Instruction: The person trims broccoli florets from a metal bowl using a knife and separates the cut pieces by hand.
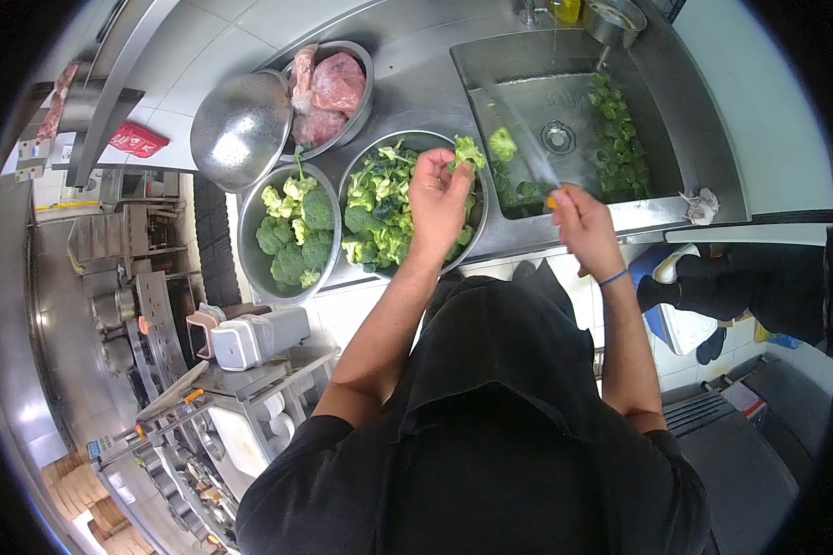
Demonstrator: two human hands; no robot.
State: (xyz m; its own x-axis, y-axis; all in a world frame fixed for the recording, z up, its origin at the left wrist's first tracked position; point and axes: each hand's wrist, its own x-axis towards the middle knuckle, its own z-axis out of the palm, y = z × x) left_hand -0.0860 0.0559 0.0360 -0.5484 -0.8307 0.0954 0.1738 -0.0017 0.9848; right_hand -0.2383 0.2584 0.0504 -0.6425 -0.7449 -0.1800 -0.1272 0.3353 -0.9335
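My left hand (438, 196) pinches a piece of broccoli (469, 152) above the right rim of a metal bowl of cut broccoli florets (379, 199). In my right hand (585, 229) is a knife (533, 153), its blade blurred and pointing up and left over the sink. A loose broccoli floret (502, 144) shows beside the blade, over the sink's left part; I cannot tell whether it is in the air. Left of the florets, another metal bowl (243, 242) contains large broccoli heads (292, 242).
Green pieces (618, 139) lie in the steel sink (518, 65) around its drain (557, 137). A perforated metal colander (241, 129) leans against a bowl of raw meat (336, 85). A whitish bulb-like item (702, 205) sits on the sink's front right edge. Another person's dark-clothed legs (740, 287) are at right.
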